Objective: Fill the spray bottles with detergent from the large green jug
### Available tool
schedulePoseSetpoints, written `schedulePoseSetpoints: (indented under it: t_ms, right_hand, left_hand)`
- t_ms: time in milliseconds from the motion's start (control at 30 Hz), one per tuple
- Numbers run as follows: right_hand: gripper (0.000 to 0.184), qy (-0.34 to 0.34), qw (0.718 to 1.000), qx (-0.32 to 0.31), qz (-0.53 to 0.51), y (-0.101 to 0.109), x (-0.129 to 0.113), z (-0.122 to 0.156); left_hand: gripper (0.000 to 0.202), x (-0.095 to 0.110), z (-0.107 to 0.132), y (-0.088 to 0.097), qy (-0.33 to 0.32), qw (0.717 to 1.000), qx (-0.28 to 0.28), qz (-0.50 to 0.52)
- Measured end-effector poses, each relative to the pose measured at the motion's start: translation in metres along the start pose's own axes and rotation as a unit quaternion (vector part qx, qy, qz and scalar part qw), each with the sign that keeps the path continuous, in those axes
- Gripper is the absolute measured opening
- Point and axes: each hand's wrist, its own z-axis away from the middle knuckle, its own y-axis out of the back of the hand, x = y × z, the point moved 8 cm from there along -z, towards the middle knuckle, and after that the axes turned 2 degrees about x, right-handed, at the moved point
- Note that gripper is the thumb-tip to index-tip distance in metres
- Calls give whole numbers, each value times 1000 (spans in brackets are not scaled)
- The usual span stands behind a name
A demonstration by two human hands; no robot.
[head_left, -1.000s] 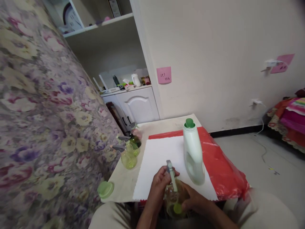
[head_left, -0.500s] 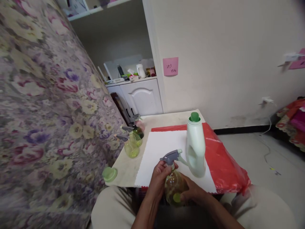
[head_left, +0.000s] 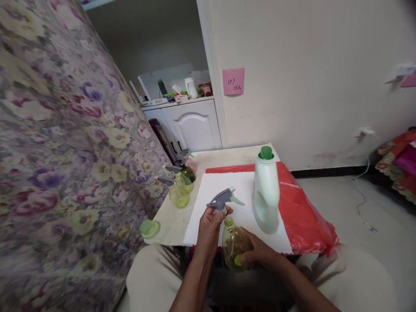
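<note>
I hold a small clear yellow-green spray bottle [head_left: 233,246] over my lap at the near table edge. My right hand [head_left: 260,255] is wrapped round its round body. My left hand [head_left: 209,227] pinches the collar under the grey trigger head [head_left: 222,198], which sits just above the bottle's green neck. A tall white detergent jug [head_left: 266,196] with an open green spout stands on a white sheet [head_left: 219,197] right behind the bottle.
A red plastic bag [head_left: 303,216] lies under the sheet on the small table [head_left: 227,156]. Three more spray bottles [head_left: 178,190] stand at the table's left edge; a green cap [head_left: 150,228] lies at the near left corner. A flowered mattress [head_left: 65,151] leans at left; white cabinet [head_left: 191,125] behind.
The trigger head turned from pointing away to pointing right, and now sits higher above the bottle's neck. My view tilted downward.
</note>
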Motion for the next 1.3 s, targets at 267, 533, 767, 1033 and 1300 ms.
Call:
schedulePoseSetpoints:
  t_ms: [267,533,767,1033,1300]
  right_hand:
    - [83,2,998,30,59,22,21,-5]
    - [82,5,993,51,102,28,22,-4]
    - [87,14,992,77,97,36,25,-5]
    - [95,35,983,128,129,41,22,-6]
    - [98,27,969,142,200,40,32,-4]
  left_hand:
    - [31,44,-11,18,-92,995,27,24]
    - [25,77,-13,30,-147,988,53,-2]
    - [30,102,-41,41,-175,982,50,-42]
    - [23,76,-101,26,-208,912,-104,-338]
    - [30,18,-150,49,-126,888,-207,-392]
